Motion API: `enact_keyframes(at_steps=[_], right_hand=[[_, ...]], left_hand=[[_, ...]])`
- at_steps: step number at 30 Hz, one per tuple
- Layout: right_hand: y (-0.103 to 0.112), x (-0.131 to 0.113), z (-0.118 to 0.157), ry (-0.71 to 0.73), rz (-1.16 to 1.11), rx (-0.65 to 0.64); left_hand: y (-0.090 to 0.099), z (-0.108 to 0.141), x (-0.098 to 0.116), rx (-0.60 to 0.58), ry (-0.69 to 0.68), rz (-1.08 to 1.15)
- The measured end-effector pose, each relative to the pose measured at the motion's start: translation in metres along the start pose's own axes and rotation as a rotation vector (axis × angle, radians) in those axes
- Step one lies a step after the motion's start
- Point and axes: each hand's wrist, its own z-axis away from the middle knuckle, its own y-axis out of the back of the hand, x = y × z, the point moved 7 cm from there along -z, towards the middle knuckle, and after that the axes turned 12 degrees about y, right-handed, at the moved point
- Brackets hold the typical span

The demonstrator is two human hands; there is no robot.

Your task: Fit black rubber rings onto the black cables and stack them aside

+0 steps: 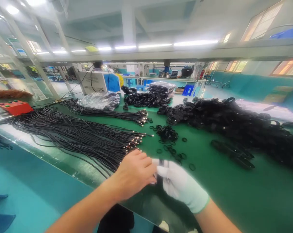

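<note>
My left hand (136,170), bare, is closed with its fingertips pressed together against the fingers of my right hand. A white glove covers my right hand (181,183), whose fingers are closed around a small black part (161,162). The hands meet low over the green tabletop and hide most of that part, so its exact kind does not show. Just beyond the left hand lie the bright metal-tipped ends of a bundle of black cables (88,132). Loose black rings (170,149) are scattered past the right hand, beside a small heap of black rings (167,132).
A large pile of black rings (209,115) spreads along the right side. Behind the front bundle lie a second cable bundle (112,112) and a clear plastic bag (100,100). A red button box (16,107) sits at far left, and a blue-and-white machine (100,82) stands behind.
</note>
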Motion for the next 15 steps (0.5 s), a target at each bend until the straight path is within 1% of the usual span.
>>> enact_keyframes(at_steps=[2,5,7,10,12,13,15], right_hand=[[-0.009,0.009,0.003,-0.051,-0.093,-0.078],[-0.015,0.021,0.01,-0.163,-0.195,-0.125],[-0.014,0.027,0.013,-0.226,-0.195,-0.13],[-0.009,0.032,0.016,-0.296,-0.185,-0.126],[-0.006,0.033,0.018,-0.332,-0.209,-0.138],[-0.005,0.032,0.019,-0.342,-0.223,-0.15],[-0.004,0.031,0.021,-0.352,-0.25,-0.169]], left_hand=[[0.007,-0.006,-0.009,-0.046,-0.055,0.071],[0.007,-0.014,-0.019,-0.138,-0.072,0.234],[0.003,-0.017,-0.019,-0.177,-0.085,0.309],[0.001,-0.019,-0.014,-0.173,-0.116,0.294],[0.0,-0.022,-0.014,-0.2,-0.078,0.278],[-0.003,-0.024,-0.017,-0.24,-0.035,0.306],[-0.011,-0.028,-0.024,-0.374,0.079,0.464]])
